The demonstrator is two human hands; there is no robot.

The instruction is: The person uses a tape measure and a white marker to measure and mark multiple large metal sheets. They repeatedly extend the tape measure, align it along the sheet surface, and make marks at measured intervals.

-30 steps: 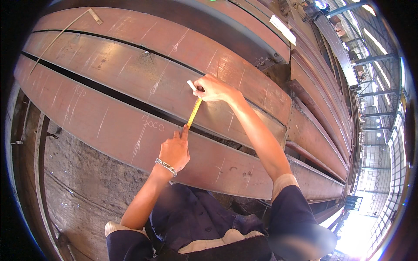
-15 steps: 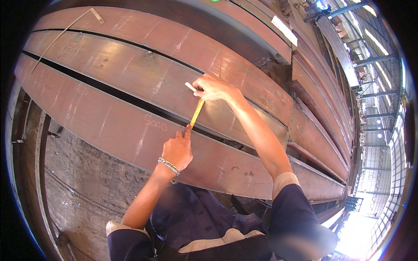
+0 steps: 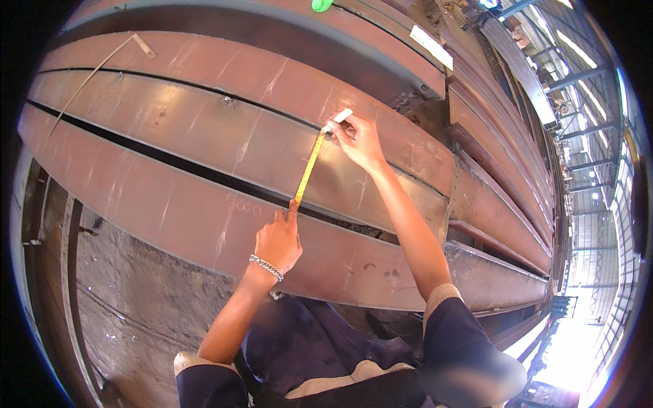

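Note:
A yellow measuring tape [image 3: 310,167] spans the middle steel beam [image 3: 204,119] crosswise, from its near edge to its far edge. At the near end my left hand [image 3: 277,243] is closed, its index finger stretched along the blade; the palm and whatever lies under it are hidden. My right hand [image 3: 356,141] pinches a white chalk stick [image 3: 343,115], tilted up, at the tape's far end near the seam to the far beam [image 3: 299,78]. Faint chalk lines and writing mark the near beam [image 3: 183,204].
A thin L-shaped rod [image 3: 95,76] lies across the beams at the far left. Dark gaps separate the beams. More steel beams [image 3: 500,136] stack to the right, with a white strip [image 3: 431,46] on one. A green object [image 3: 322,5] sits at the top edge.
My right hand has moved away from me and slightly right, to the far edge of the middle beam, and the chalk now points up. More tape shows between the hands.

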